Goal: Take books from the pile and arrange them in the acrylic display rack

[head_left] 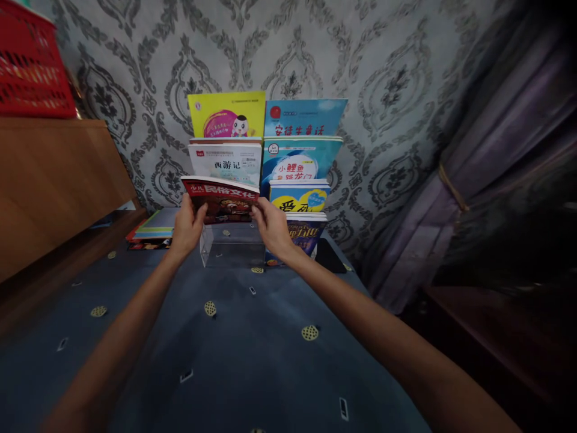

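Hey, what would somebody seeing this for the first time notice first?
Probably the dark red book, held between the left hand and right hand near the middle of the view. Next might come the bright yellow book, at the top left of the display of books against the patterned wallpaper. The red plastic basket also stands out at the upper left edge, on the wooden cabinet.
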`<state>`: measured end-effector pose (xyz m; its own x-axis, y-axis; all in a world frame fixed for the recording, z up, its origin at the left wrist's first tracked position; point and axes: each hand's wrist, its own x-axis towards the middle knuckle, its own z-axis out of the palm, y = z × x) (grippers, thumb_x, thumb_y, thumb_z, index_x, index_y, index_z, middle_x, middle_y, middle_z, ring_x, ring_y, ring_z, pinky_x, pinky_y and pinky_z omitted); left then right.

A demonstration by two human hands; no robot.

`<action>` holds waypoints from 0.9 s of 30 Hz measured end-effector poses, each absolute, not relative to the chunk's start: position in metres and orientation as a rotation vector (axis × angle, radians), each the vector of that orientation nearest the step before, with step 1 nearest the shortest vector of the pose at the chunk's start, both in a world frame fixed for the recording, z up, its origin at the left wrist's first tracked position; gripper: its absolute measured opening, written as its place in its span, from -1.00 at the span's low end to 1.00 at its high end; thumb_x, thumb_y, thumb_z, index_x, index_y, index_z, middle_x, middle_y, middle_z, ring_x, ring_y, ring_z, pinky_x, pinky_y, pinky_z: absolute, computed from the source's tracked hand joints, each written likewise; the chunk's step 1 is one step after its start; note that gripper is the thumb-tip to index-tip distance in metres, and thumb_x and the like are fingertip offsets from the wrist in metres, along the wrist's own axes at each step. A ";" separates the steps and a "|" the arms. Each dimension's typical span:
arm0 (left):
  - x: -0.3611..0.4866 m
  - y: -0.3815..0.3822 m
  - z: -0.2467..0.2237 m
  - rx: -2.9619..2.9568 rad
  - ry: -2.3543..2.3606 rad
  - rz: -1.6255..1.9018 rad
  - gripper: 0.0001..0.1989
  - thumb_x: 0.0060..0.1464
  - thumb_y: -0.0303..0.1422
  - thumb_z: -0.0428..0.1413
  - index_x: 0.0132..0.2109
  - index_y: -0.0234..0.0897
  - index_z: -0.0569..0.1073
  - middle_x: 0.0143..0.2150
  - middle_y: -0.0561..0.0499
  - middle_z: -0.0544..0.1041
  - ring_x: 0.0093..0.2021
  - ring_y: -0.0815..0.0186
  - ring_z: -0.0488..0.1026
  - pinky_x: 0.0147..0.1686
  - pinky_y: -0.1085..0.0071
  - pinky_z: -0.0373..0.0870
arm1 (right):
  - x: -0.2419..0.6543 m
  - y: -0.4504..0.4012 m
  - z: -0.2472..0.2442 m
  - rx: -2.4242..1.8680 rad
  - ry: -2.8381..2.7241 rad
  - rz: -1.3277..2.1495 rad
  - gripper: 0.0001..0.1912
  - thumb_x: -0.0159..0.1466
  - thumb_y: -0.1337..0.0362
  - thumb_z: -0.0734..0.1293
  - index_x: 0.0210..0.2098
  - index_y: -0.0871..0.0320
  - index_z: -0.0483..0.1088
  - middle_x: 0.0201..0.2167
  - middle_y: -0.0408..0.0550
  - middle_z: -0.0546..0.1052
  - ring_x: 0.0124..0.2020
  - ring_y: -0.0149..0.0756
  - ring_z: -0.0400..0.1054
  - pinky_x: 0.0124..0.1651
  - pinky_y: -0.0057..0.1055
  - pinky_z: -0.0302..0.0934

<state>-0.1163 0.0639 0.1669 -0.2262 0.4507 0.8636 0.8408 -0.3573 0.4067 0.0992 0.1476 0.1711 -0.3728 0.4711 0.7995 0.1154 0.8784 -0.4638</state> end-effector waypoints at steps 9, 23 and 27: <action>-0.137 0.087 0.144 -1.786 -1.762 -1.581 -0.50 0.31 0.03 -0.06 0.15 -0.27 0.30 0.01 -0.17 0.52 -0.01 0.14 0.51 0.06 0.09 0.47 | 0.090 0.150 0.161 -0.578 -2.059 0.365 -0.73 0.38 0.31 0.18 0.03 0.16 0.35 -0.18 0.08 0.57 -0.17 -0.11 0.44 -0.05 -0.12 0.38; -0.125 0.087 0.143 -1.498 -2.006 -1.170 -0.74 0.20 -0.29 0.04 -0.01 -0.33 0.33 -0.04 -0.27 0.46 0.05 -0.07 0.45 0.05 0.00 0.40 | 0.080 0.156 0.149 -0.609 -2.080 0.414 -0.45 0.33 0.38 0.19 0.30 0.33 0.19 -0.04 0.23 0.54 -0.12 -0.07 0.47 0.08 -0.06 0.38; -0.125 0.087 0.146 -1.514 -2.015 -1.185 -0.61 0.18 -0.32 0.05 0.12 -0.33 0.23 -0.06 -0.23 0.48 -0.09 0.00 0.51 -0.04 0.05 0.44 | 0.076 0.156 0.143 -0.597 -2.057 0.437 -0.36 0.32 0.38 0.20 0.39 0.28 0.09 0.06 0.26 0.50 -0.07 -0.07 0.48 0.10 -0.07 0.39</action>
<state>-0.1247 0.0866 0.1463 -0.3647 0.6137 0.7003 0.9104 0.0772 0.4065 0.0760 0.1565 0.1426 -0.4595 0.5686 0.6823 0.2424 0.8194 -0.5195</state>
